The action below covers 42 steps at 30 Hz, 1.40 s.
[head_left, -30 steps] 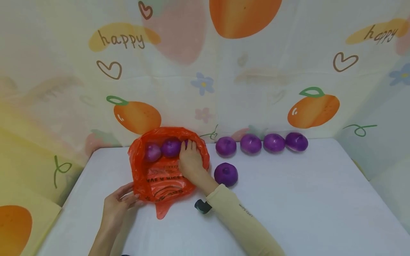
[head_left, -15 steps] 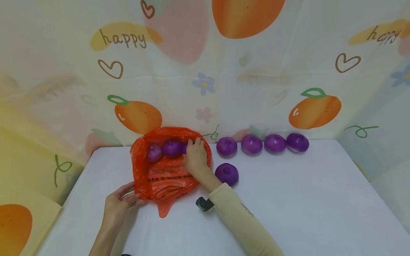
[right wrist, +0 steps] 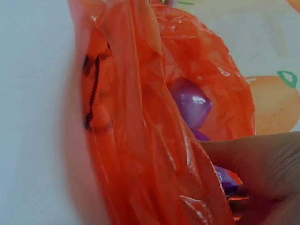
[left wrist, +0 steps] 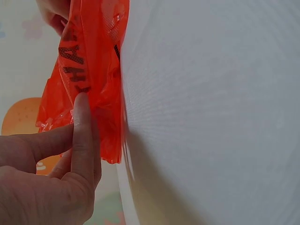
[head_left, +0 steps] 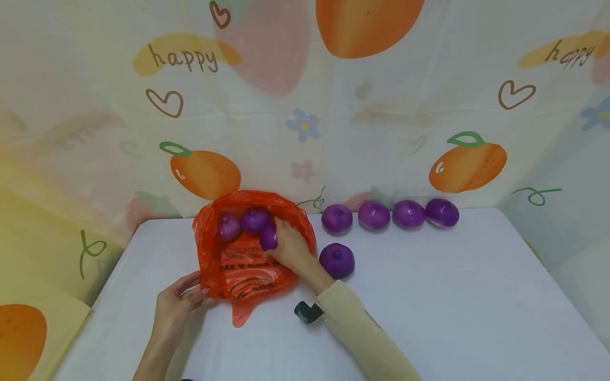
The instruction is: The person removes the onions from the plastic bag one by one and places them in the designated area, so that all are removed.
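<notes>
An orange plastic bag lies open on the white table. Two purple onions sit at its far end. My right hand is inside the bag, its fingers round a third purple onion. In the right wrist view that onion shows under my fingers, and another onion lies deeper in the bag. My left hand pinches the bag's near edge between thumb and fingers.
A row of several purple onions lines the back wall to the right of the bag. One more onion lies just right of my right wrist. A fruit-printed backdrop encloses the table on three sides.
My right hand has drawn back from the bag's far end toward me, and the third onion now shows at its fingertips. The left hand has stayed on the bag's edge.
</notes>
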Each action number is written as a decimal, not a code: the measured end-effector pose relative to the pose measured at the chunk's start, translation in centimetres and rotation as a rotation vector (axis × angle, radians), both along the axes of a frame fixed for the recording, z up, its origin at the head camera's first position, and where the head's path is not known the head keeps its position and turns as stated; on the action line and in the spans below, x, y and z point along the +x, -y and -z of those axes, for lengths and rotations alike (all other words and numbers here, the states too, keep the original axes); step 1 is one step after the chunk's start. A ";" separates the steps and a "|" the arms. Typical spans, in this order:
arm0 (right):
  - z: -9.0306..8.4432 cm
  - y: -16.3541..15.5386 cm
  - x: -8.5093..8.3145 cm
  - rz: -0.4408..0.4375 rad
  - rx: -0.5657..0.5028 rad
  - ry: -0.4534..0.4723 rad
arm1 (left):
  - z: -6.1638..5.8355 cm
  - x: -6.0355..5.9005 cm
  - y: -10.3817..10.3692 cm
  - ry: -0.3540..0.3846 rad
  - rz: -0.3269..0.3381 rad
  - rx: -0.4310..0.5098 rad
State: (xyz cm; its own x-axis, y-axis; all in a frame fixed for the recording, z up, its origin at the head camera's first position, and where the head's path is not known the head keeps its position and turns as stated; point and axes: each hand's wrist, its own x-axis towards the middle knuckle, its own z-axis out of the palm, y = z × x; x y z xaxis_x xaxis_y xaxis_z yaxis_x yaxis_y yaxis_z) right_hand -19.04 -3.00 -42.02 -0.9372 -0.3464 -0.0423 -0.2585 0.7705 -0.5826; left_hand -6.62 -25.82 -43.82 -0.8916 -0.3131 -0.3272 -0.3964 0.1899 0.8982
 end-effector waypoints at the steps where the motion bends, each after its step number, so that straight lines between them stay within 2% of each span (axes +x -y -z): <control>1: 0.1 0.0 0.0 0.003 -0.007 0.008 | 0.0 0.0 -0.1 0.002 -0.003 -0.003; 6: 0.3 -0.2 0.4 0.008 -0.029 0.022 | -0.1 0.0 -0.2 -0.003 -0.001 -0.013; 10: 0.1 -0.3 0.8 -0.011 -0.047 -0.015 | -0.2 0.0 -0.3 0.010 -0.006 -0.018; 16: -0.9 -0.5 1.7 -0.055 -0.097 -0.061 | -0.3 0.1 -0.4 0.023 -0.015 -0.018; 26: -2.5 -1.4 2.8 -0.128 -0.105 -0.158 | -0.3 0.1 -0.3 0.034 -0.011 -0.010; 34: -4.2 -3.6 3.6 -0.149 -0.211 -0.174 | -0.4 0.2 -0.4 0.022 -0.017 0.000; 42: -4.8 -6.5 3.6 -0.125 -0.254 -0.217 | -0.5 0.2 -0.4 0.026 -0.010 -0.015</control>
